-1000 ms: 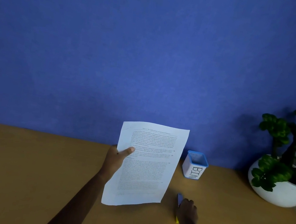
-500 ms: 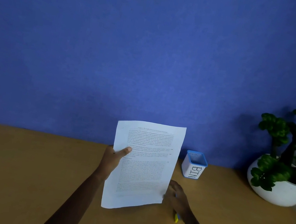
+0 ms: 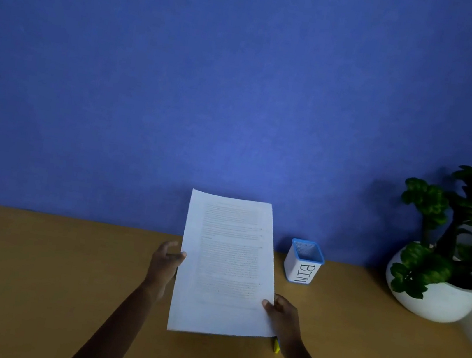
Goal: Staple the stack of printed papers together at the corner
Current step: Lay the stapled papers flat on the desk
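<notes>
The stack of printed papers (image 3: 226, 266) is held upright above the brown table (image 3: 29, 286), printed side towards me. My right hand (image 3: 283, 316) grips its lower right edge, thumb on the front. My left hand (image 3: 165, 263) is at the left edge with fingers apart, only its thumb tip touching the sheet. A yellow part of the stapler (image 3: 276, 346) shows on the table under my right wrist; the rest is hidden by the hand and the papers.
A small white cup with a blue rim marked BIN (image 3: 304, 262) stands behind the papers to the right. A potted green plant in a white bowl (image 3: 434, 297) sits at the far right. A blue wall (image 3: 242, 87) rises behind the table.
My right hand left the stapler on the table and took hold of the papers' lower right edge. My left hand loosened its grip and its fingers opened. The papers turned squarer to me.
</notes>
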`<action>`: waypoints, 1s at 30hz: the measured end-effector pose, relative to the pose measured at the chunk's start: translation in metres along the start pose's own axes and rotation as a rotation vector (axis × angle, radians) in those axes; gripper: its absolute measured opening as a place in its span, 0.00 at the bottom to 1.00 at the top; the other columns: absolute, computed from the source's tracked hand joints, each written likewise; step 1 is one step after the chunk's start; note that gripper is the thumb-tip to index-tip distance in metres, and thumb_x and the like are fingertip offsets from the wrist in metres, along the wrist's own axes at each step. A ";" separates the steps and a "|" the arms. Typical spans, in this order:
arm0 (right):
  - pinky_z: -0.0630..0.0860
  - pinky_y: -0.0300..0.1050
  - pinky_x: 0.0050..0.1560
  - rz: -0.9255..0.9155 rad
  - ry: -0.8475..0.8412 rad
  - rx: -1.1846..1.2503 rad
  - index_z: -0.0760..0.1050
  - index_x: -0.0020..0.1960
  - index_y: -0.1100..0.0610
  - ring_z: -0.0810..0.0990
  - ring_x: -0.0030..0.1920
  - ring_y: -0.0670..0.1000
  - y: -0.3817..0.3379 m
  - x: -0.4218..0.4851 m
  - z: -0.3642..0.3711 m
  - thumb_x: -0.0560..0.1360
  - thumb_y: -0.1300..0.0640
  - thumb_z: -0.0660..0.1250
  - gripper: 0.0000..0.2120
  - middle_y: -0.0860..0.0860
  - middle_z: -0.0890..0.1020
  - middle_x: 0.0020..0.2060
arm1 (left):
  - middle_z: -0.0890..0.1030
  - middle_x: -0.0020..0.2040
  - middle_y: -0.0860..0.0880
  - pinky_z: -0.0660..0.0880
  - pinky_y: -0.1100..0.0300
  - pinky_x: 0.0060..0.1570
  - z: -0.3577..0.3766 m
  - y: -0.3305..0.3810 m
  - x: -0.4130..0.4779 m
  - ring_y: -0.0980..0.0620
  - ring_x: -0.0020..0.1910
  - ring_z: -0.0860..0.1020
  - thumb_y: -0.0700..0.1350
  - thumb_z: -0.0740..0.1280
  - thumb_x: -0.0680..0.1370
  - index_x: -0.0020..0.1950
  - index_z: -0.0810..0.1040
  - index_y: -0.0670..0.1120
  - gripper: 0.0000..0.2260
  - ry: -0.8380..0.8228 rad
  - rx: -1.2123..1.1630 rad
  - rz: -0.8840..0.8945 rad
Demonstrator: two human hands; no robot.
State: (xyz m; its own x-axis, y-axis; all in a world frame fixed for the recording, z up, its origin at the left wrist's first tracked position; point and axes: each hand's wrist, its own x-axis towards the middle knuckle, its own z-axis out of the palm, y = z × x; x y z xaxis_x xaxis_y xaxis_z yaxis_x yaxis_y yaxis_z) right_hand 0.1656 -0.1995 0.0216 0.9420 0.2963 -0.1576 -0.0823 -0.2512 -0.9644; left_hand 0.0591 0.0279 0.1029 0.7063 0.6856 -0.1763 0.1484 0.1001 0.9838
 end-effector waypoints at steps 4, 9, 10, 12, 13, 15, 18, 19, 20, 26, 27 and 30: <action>0.71 0.32 0.28 0.026 0.055 -0.063 0.76 0.39 0.63 0.75 0.33 0.47 0.004 0.000 0.003 0.75 0.67 0.64 0.07 0.58 0.80 0.38 | 0.79 0.52 0.36 0.71 0.53 0.44 -0.002 -0.031 -0.001 0.41 0.49 0.75 0.30 0.60 0.74 0.52 0.76 0.34 0.10 -0.012 0.106 -0.128; 0.68 0.42 0.38 0.091 0.018 -0.225 0.79 0.47 0.67 0.74 0.42 0.52 0.014 0.000 0.006 0.75 0.66 0.64 0.06 0.58 0.79 0.46 | 0.78 0.57 0.32 0.76 0.43 0.54 -0.004 -0.059 0.004 0.34 0.56 0.77 0.28 0.62 0.72 0.58 0.76 0.31 0.15 0.007 0.284 -0.205; 0.66 0.42 0.43 0.101 0.008 -0.258 0.78 0.50 0.68 0.72 0.46 0.51 0.017 0.000 0.007 0.75 0.65 0.64 0.08 0.55 0.77 0.48 | 0.79 0.56 0.33 0.77 0.44 0.52 -0.005 -0.061 0.003 0.34 0.55 0.77 0.28 0.62 0.71 0.57 0.76 0.32 0.15 0.002 0.317 -0.221; 0.65 0.40 0.47 0.119 0.000 -0.303 0.77 0.55 0.69 0.69 0.50 0.50 0.021 0.001 0.010 0.76 0.64 0.64 0.11 0.51 0.72 0.51 | 0.81 0.48 0.35 0.77 0.48 0.45 -0.008 -0.066 0.002 0.37 0.48 0.79 0.28 0.63 0.71 0.45 0.80 0.36 0.09 -0.002 0.379 -0.219; 0.65 0.40 0.48 0.131 0.001 -0.319 0.76 0.56 0.68 0.70 0.50 0.51 0.022 0.001 0.012 0.76 0.64 0.64 0.11 0.52 0.73 0.51 | 0.81 0.41 0.38 0.77 0.48 0.43 -0.009 -0.069 0.002 0.40 0.42 0.79 0.28 0.63 0.71 0.35 0.78 0.41 0.11 0.002 0.414 -0.211; 0.69 0.42 0.49 0.156 0.016 -0.336 0.75 0.58 0.67 0.75 0.51 0.55 0.019 0.000 0.015 0.76 0.63 0.63 0.13 0.58 0.78 0.53 | 0.76 0.32 0.45 0.77 0.49 0.43 -0.009 -0.075 0.003 0.45 0.37 0.76 0.28 0.63 0.71 0.26 0.69 0.47 0.18 0.004 0.470 -0.200; 0.73 0.51 0.58 0.168 0.045 -0.321 0.73 0.61 0.67 0.76 0.58 0.60 0.015 0.000 0.018 0.76 0.63 0.63 0.15 0.62 0.78 0.58 | 0.82 0.43 0.36 0.74 0.55 0.41 -0.008 -0.074 0.004 0.40 0.45 0.79 0.29 0.63 0.71 0.33 0.76 0.41 0.11 -0.045 0.566 -0.180; 0.73 0.53 0.59 0.174 0.052 -0.313 0.73 0.61 0.67 0.76 0.58 0.61 0.014 0.001 0.018 0.76 0.63 0.63 0.14 0.63 0.78 0.58 | 0.82 0.48 0.34 0.76 0.53 0.43 -0.007 -0.074 0.004 0.38 0.49 0.80 0.29 0.63 0.71 0.40 0.80 0.36 0.07 -0.047 0.574 -0.170; 0.74 0.53 0.58 0.183 0.058 -0.303 0.73 0.60 0.68 0.76 0.58 0.61 0.014 0.002 0.019 0.76 0.63 0.63 0.14 0.63 0.78 0.58 | 0.81 0.51 0.33 0.77 0.49 0.47 -0.006 -0.074 0.006 0.36 0.52 0.79 0.29 0.62 0.71 0.47 0.79 0.31 0.08 -0.040 0.573 -0.171; 0.74 0.52 0.56 0.207 0.076 -0.311 0.71 0.61 0.68 0.76 0.58 0.62 0.014 0.006 0.022 0.76 0.63 0.63 0.15 0.64 0.77 0.59 | 0.81 0.47 0.36 0.76 0.48 0.48 0.002 -0.078 0.010 0.39 0.50 0.78 0.30 0.58 0.74 0.43 0.78 0.32 0.09 -0.039 0.654 -0.118; 0.74 0.52 0.56 0.208 0.076 -0.317 0.71 0.61 0.68 0.76 0.58 0.62 0.014 0.007 0.022 0.76 0.63 0.63 0.15 0.63 0.77 0.59 | 0.81 0.50 0.36 0.76 0.51 0.47 0.003 -0.079 0.010 0.41 0.51 0.78 0.31 0.58 0.75 0.48 0.78 0.32 0.09 -0.046 0.681 -0.107; 0.75 0.51 0.55 0.200 0.074 -0.345 0.71 0.61 0.67 0.76 0.57 0.61 0.015 0.010 0.022 0.76 0.63 0.63 0.15 0.62 0.77 0.59 | 0.78 0.61 0.39 0.74 0.54 0.58 0.006 -0.083 0.010 0.44 0.58 0.76 0.32 0.57 0.77 0.60 0.74 0.35 0.13 -0.066 0.755 -0.074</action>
State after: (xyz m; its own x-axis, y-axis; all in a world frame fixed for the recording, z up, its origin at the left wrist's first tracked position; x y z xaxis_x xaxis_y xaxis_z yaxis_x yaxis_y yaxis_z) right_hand 0.1660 -0.1798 0.0011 0.9403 0.1466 -0.3072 -0.1642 -0.5952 -0.7867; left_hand 0.0582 0.0218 0.0194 0.7127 0.6492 -0.2657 0.6133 -0.3929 0.6852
